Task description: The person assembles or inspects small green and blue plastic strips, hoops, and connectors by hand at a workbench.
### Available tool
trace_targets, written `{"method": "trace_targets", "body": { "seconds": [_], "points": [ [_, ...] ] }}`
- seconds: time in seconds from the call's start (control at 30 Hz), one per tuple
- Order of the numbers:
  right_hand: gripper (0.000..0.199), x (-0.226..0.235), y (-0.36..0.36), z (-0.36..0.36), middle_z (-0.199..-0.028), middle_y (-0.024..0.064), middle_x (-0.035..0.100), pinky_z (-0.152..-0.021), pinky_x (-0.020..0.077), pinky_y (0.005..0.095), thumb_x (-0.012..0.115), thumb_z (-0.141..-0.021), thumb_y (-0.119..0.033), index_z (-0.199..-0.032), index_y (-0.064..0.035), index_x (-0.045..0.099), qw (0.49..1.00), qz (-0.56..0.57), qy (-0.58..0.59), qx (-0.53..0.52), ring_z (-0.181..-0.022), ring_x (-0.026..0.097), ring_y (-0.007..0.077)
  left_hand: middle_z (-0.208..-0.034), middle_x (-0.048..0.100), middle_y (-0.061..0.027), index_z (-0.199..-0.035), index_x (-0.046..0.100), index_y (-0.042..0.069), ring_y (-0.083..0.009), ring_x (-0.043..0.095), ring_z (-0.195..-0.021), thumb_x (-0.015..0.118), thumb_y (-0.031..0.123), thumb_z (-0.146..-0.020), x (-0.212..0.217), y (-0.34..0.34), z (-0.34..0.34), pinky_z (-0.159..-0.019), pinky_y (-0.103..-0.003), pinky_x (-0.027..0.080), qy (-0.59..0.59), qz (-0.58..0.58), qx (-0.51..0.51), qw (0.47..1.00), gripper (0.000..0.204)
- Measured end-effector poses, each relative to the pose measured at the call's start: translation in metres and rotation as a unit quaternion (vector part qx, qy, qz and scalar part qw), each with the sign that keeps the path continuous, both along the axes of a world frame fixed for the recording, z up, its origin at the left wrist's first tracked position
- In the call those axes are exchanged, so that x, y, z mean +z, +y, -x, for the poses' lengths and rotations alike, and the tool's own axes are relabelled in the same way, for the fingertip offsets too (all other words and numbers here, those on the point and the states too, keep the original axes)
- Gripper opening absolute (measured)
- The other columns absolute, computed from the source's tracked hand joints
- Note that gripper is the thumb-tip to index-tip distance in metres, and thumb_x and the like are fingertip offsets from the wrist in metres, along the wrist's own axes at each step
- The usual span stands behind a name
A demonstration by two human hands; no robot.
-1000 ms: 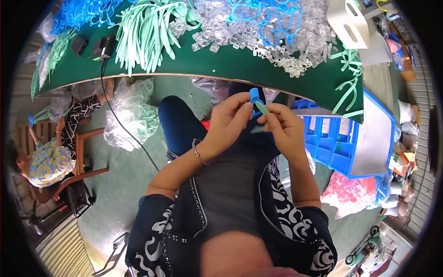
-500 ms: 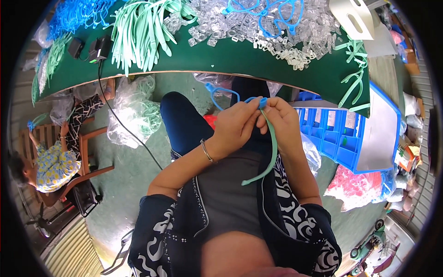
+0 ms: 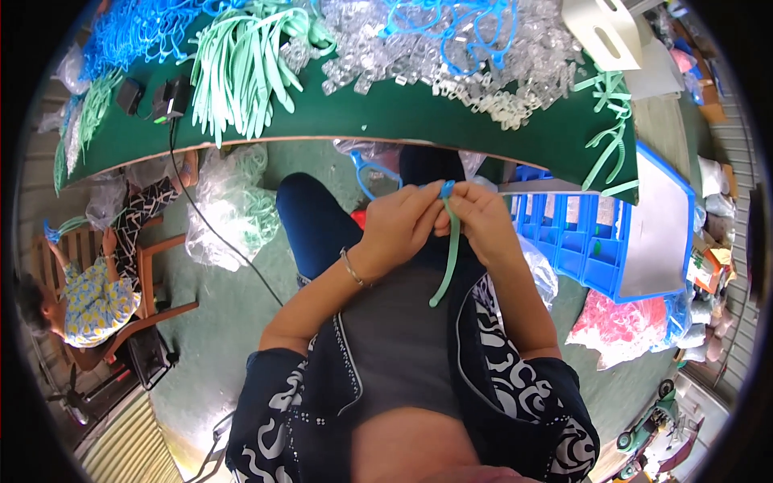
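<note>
My left hand (image 3: pixel 393 227) and my right hand (image 3: pixel 481 219) meet just in front of the table edge, fingers closed in a pinch. Between their fingertips is the small blue end (image 3: pixel 448 189) of a thin, bendy frame. Its blue loop (image 3: pixel 369 179) sticks out beyond my left hand. A mint-green ribbed strap (image 3: pixel 451 262) hangs from the same spot, its upper end at my right fingertips and its free end over my lap. My fingers hide how strap and blue end fit together.
On the green table (image 3: pixel 322 113) lie green straps (image 3: pixel 241 76), blue frames (image 3: pixel 145 32) and clear small buckles (image 3: pixel 370 44). A cable (image 3: pixel 211 217) hangs down at left. A blue rack (image 3: pixel 588 229) stands at right. Another person (image 3: pixel 101 298) sits at far left.
Both hands have shifted slightly left and down relative to the view. The green strap hangs straighter, and its free end has risen and swung right.
</note>
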State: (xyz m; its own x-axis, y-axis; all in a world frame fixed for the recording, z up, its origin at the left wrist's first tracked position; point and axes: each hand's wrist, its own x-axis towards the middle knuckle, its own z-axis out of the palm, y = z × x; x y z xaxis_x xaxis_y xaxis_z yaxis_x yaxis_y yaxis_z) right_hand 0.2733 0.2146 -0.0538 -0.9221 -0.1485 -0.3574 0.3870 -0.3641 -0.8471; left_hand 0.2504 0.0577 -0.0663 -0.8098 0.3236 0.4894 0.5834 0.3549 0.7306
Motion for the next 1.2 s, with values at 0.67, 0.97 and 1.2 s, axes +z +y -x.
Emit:
{"method": "trace_targets", "body": {
  "seconds": [0.67,0.97,1.2],
  "points": [
    [0.010,-0.006,0.043,-0.007,-0.079,0.0075,0.064,-0.061,0.0517,0.0225,0.057,-0.086,-0.004,-0.092,0.0031,0.061,0.966,-0.062,0.015,0.249,-0.066,0.062,0.0128,-0.073,0.061,-0.0115,-0.086,0.063,0.000,-0.0239,0.061,-0.064,0.061,0.011,-0.080,-0.009,-0.023,-0.003,-0.058,-0.031,0.046,-0.219,-0.024,-0.299,0.928,0.013],
    [0.003,0.005,0.073,0.029,-0.065,0.0038,0.056,-0.052,0.0429,0.0214,0.059,-0.073,0.001,-0.076,-0.0012,0.060,0.805,-0.483,0.320,-0.126,-0.057,0.053,0.0077,-0.071,0.060,-0.0102,-0.085,0.061,-0.003,-0.0173,0.058,-0.064,0.055,0.013,-0.085,0.013,-0.018,-0.016,-0.061,-0.029,0.047,-0.321,-0.064,-0.331,0.885,0.017],
    [0.012,0.015,0.048,0.009,-0.074,0.0072,0.061,-0.057,0.0492,0.0230,0.055,-0.085,-0.004,-0.093,0.0028,0.061,0.981,-0.134,0.114,0.082,-0.062,0.059,0.0124,-0.069,0.058,-0.0058,-0.090,0.062,-0.001,-0.0110,0.053,-0.058,0.054,0.012,-0.087,0.016,-0.015,0.006,-0.053,-0.025,0.041,-0.287,-0.082,-0.226,0.927,0.016]
  ]
}}
